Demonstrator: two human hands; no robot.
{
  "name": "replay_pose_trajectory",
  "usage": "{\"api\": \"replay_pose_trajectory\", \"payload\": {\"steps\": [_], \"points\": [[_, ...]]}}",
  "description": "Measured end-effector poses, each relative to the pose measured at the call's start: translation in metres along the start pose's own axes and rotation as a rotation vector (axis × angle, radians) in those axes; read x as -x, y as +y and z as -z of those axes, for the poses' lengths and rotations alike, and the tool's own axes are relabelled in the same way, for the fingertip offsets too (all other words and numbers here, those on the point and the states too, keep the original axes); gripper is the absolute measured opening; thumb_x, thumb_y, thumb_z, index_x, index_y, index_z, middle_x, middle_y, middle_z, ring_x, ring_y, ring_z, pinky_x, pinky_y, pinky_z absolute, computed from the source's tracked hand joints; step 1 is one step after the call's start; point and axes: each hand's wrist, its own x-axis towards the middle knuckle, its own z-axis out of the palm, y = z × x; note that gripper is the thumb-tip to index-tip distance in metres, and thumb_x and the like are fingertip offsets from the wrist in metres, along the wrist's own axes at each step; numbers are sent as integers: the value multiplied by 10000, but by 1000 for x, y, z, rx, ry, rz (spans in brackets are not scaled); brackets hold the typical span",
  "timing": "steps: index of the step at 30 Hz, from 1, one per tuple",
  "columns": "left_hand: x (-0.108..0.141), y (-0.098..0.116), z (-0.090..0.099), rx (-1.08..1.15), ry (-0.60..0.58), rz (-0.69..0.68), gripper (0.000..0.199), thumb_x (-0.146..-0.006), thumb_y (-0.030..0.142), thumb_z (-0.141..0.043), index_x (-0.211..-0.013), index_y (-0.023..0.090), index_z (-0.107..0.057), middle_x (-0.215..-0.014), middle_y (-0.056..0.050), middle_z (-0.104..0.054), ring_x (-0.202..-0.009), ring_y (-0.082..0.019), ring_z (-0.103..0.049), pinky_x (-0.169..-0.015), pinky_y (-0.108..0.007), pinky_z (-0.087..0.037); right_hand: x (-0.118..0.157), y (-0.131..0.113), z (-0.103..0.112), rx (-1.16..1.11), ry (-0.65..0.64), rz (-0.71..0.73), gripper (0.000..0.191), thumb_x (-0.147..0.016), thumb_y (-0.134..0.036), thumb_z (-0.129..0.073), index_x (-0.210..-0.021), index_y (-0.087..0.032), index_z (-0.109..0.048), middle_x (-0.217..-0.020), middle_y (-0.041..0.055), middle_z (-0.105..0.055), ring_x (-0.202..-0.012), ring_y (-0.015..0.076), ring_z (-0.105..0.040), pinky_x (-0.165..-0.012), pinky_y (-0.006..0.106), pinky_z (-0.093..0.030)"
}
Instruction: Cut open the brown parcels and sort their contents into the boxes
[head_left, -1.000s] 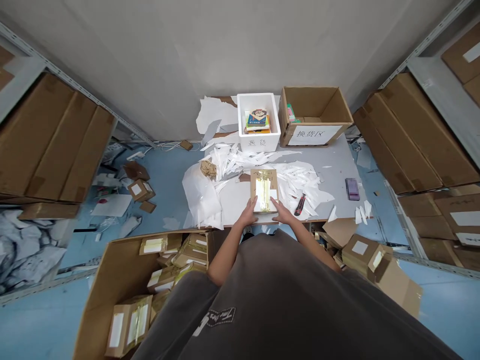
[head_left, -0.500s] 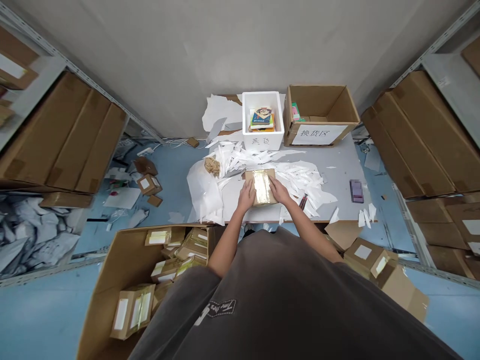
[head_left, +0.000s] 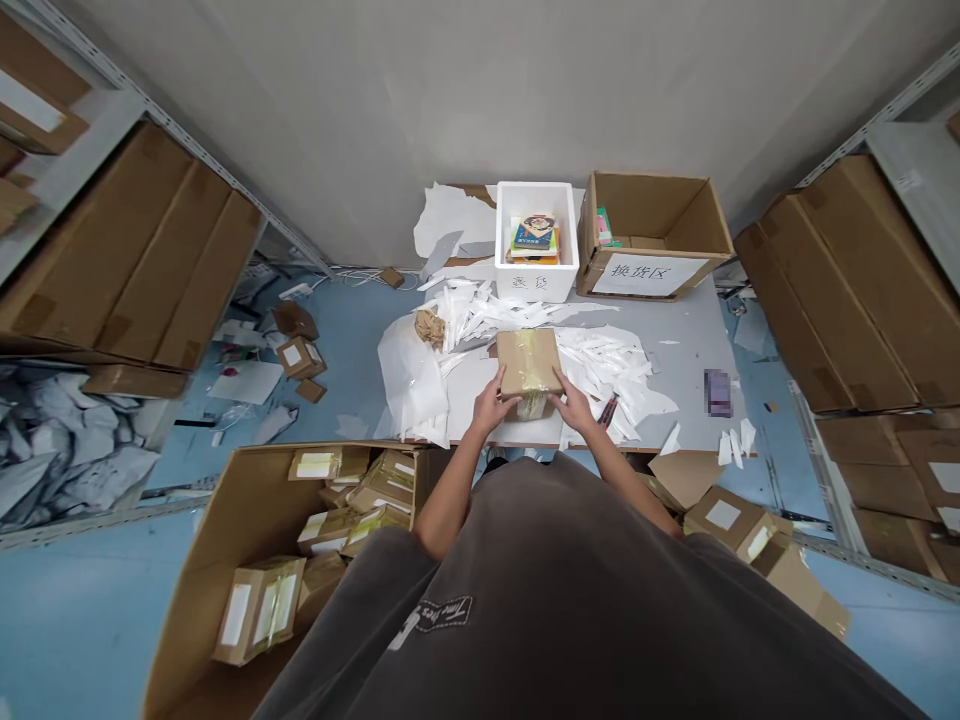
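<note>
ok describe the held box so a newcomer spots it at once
Find the table by the grey wall, strewn with white paper strips. Near its front edge, between the left hand and right hand, is a small brown carton. Unlike the big open carton at the back right, it is closed with shiny tape.

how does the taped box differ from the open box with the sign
The taped box is held between the left hand and the right hand; the open box stands untouched. The taped box is shut; the open box gapes upward. The taped box looks smaller than the open box. Both are brown cardboard.
</note>
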Motion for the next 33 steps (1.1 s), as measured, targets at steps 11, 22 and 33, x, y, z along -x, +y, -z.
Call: {"api": "replay_pose_trajectory", "payload": {"steps": [11,22,33], "points": [[-29,-9,-12,-12,-152,104,1133,-923,443,-759,-1793,235,-65,-1732,-144,-453,-1486,-352,-578,-1211,-478,-479,-68,7,-27,-7,-154,-50,792,-960,-270,-559,-1725,-170,-379,-1770,128,-376,-1660,334,-303,-1319,561,-343],[-48,5,17,-766,-493,128,1526,-634,595,-1006,-1789,333,-42,-1853,-115,98,-1688,-500,-11,-1276,-587,-391,5,86,22,140,124,-215,606,-973,-276,-524,-1567,-162,-572,-1587,172,-586,-1503,311,-510,-1275,488,-395],[-44,22,-1,-878,-497,189,1592,-651,701,-959,-1785,240,59,-1839,-165,135,-1696,-473,-9,-1301,-552,-360,18,191,30,227,12,-906,361,-1070,-454,-579,-1222,-158,-720,-1230,188,-772,-1215,302,-726,-955,332,-534]]}}
